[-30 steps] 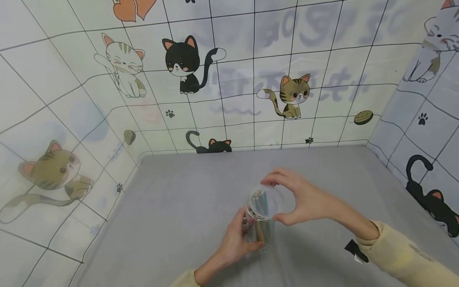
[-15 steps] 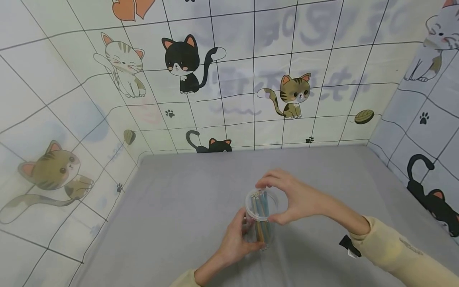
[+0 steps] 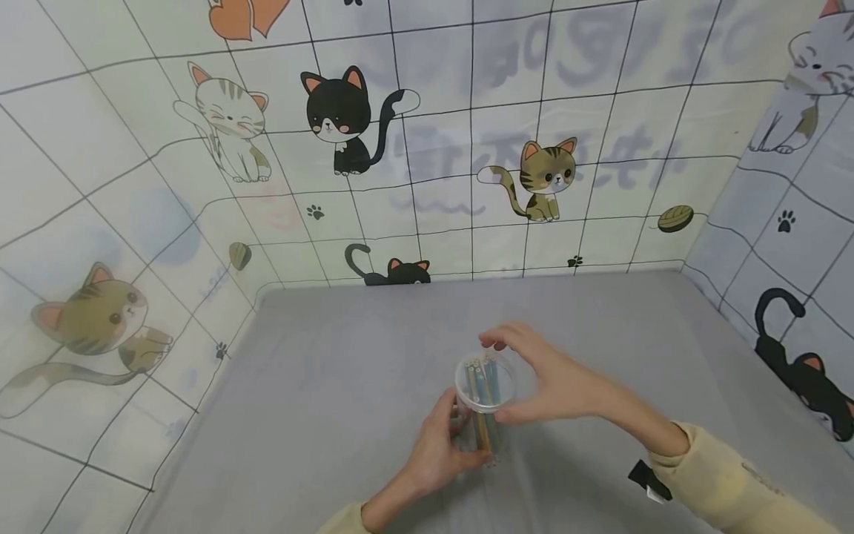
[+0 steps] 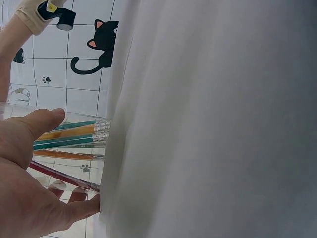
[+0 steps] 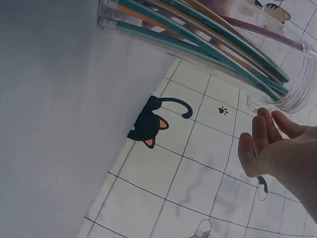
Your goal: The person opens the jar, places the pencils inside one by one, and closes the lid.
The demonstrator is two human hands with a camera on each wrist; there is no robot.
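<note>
A clear round jar [image 3: 488, 407] stands on the grey surface with several pencils [image 3: 482, 382] upright inside, in teal, orange and dark red. My left hand [image 3: 435, 451] grips the jar's side from the left, its thumb along the near wall [image 4: 34, 163]. Around the far right of the jar's round top, my right hand [image 3: 560, 382] is spread with fingers and thumb apart. The fingertips are off the rim, and the thumb is close beside it; contact there is unclear. In the right wrist view, bent fingers [image 5: 260, 131] hover by the jar's clear top end [image 5: 302, 82].
Grey cloth [image 3: 320, 386] covers the table. A white grid curtain [image 3: 447, 133] with printed cats encloses the back and both sides. A small black item with a white tag [image 3: 649, 480] lies by the right sleeve [image 3: 720, 475].
My right hand first closed in leftward around the jar's top, then its fingers spread away from the rim. The left hand has kept its grip on the jar in place.
</note>
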